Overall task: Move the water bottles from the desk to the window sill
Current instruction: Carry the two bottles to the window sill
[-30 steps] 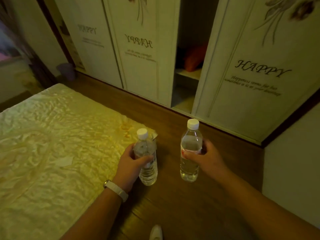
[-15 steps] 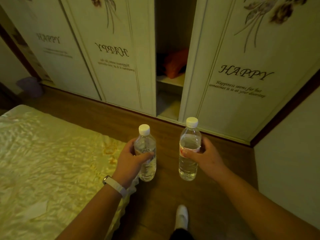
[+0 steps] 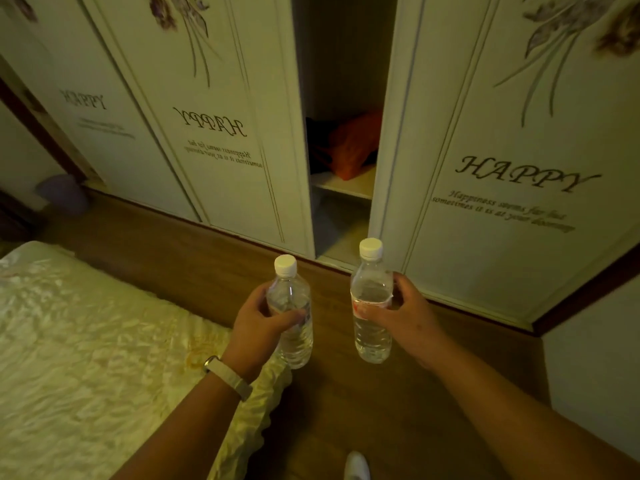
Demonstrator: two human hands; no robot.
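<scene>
Head view: I see the left hand (image 3: 254, 327) wrapped tight around the left bottle (image 3: 292, 320), and the right hand (image 3: 403, 315) wrapped tight around the right bottle (image 3: 371, 306). Both upright, white caps on, carried in the air over the wooden floor (image 3: 363, 403), side by side, not touching. Bed (image 3: 86, 358) with shiny yellow cover at left, its corner under the left wrist; pale wristband (image 3: 230, 375) there. Ahead, a white wardrobe (image 3: 502, 150) printed "HAPPY", door gap showing a shelf with something orange (image 3: 353, 143). Dim light.
</scene>
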